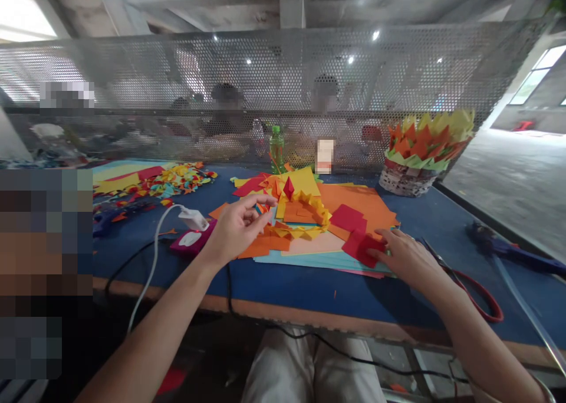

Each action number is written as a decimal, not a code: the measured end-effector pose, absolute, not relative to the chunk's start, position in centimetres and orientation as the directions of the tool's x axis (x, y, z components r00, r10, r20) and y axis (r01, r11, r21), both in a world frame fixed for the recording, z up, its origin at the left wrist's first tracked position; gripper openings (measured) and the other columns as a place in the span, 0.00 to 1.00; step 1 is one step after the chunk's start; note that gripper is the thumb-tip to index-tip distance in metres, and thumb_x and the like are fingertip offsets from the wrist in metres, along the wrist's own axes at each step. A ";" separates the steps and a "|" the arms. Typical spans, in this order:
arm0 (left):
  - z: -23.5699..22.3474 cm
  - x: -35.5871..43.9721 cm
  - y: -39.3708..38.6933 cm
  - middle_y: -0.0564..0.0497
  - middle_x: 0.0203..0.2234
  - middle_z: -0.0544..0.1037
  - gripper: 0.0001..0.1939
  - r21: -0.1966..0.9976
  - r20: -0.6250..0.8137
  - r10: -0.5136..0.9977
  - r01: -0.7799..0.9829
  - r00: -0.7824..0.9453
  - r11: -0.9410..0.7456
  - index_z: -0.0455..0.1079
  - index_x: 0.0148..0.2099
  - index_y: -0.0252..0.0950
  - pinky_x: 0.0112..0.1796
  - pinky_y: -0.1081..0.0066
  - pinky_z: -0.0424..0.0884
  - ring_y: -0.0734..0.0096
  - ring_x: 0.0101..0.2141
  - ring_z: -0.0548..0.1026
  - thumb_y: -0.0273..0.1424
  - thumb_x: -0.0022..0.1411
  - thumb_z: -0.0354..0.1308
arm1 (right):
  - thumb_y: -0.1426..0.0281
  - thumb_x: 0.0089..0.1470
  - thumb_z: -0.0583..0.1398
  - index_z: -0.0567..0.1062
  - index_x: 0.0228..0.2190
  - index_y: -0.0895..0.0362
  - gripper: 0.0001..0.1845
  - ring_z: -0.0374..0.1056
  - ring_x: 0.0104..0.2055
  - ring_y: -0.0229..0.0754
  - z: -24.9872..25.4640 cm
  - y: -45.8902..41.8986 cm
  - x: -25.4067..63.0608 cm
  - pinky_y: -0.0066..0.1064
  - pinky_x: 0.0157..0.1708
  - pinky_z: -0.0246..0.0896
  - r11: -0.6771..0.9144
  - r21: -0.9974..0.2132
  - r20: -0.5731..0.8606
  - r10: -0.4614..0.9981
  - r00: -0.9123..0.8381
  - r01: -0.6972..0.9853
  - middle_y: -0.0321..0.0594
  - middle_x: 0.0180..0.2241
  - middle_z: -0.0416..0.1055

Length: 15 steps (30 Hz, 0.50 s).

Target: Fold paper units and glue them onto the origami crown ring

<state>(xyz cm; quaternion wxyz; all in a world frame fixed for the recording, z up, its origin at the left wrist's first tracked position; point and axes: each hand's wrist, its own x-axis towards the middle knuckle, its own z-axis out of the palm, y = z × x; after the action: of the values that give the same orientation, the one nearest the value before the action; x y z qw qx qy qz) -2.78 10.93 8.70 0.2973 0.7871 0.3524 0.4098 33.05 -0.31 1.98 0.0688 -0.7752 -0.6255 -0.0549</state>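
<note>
Across the blue surface (pixel 309 291), I see a coloured paper stack (pixel 354 193) just back from the middle of the near edge, with a papercraft basket (pixel 407 179) at the far right corner. The left hand (pixel 239 223) hovers over the stack's left side, thumb and forefinger narrowly apart; I can't tell whether they hold anything. The right hand (pixel 402 252), fingers slightly parted, touches a red paper square (pixel 362 248) at the stack's right edge; whether it pinches it, I can't tell.
</note>
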 end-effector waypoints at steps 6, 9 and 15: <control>6.8 -1.5 5.9 0.51 0.35 0.81 0.11 0.809 0.402 0.798 0.234 0.449 -0.539 0.77 0.49 0.39 0.29 0.78 0.71 0.76 0.27 0.76 0.36 0.67 0.60 | 0.58 0.61 0.58 0.75 0.51 0.60 0.23 0.75 0.48 0.57 1.4 -0.1 33.6 0.41 0.46 0.64 -0.171 -0.131 0.202 0.960 0.195 0.977 0.54 0.45 0.78; 5.3 -0.9 3.5 0.51 0.34 0.80 0.09 0.840 0.372 0.796 0.191 0.477 -0.508 0.77 0.46 0.38 0.28 0.79 0.72 0.77 0.27 0.75 0.34 0.68 0.59 | 0.61 0.59 0.58 0.77 0.44 0.57 0.17 0.75 0.44 0.56 1.5 -0.3 33.3 0.40 0.43 0.64 -0.146 -0.203 0.232 0.953 0.192 0.968 0.51 0.40 0.79; 2.7 0.5 -0.1 0.50 0.36 0.81 0.09 0.893 0.297 0.799 0.143 0.524 -0.426 0.79 0.45 0.39 0.26 0.80 0.70 0.78 0.27 0.73 0.33 0.70 0.57 | 0.59 0.60 0.56 0.72 0.50 0.55 0.20 0.75 0.39 0.48 2.3 -2.7 31.1 0.36 0.40 0.66 -0.076 -0.428 0.337 0.911 0.237 0.900 0.45 0.39 0.78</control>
<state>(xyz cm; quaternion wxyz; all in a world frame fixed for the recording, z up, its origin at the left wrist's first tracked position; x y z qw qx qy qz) 0.49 -0.09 2.72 0.4361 0.7561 0.3114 0.3757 31.15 -2.73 2.29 0.2842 -0.7334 -0.6174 0.0093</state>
